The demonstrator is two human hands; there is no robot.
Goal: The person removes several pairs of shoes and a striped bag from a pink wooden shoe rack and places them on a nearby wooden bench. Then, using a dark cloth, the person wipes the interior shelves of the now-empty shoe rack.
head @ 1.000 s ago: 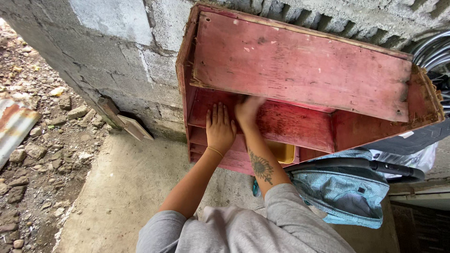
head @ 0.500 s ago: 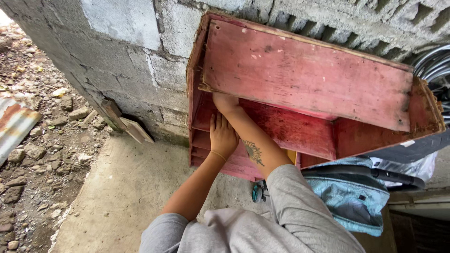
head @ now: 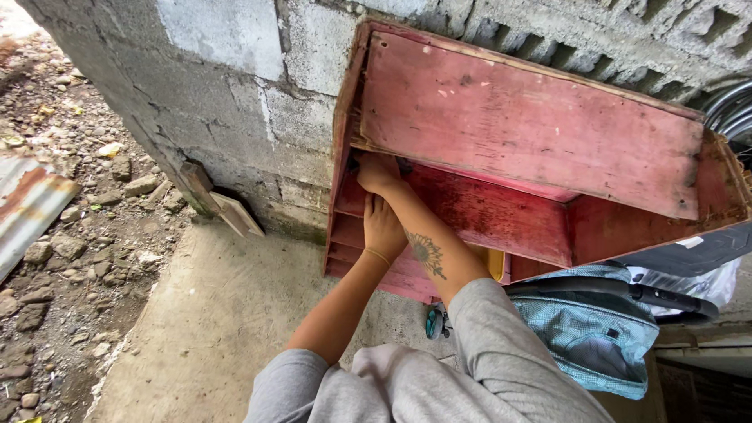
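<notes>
Soft, even daylight fills the scene, bright but without hard sun, so shadows stay faint and diffuse. The brightest patch is the top left corner, where the gravel (head: 47, 102) washes out almost to white. The red shelf (head: 533, 133) is evenly lit on its upper board, while the recess beneath it falls into deeper shade (the right hand (head: 377, 174) reaches into that darker band). The left hand (head: 384, 227) sits in clearer light. No glare shows on the wall (head: 235, 86). Focus is sharp across the middle; the grey sleeves (head: 439, 376) at the bottom edge look slightly soft, and wide-angle stretch bends lines toward the corners.
</notes>
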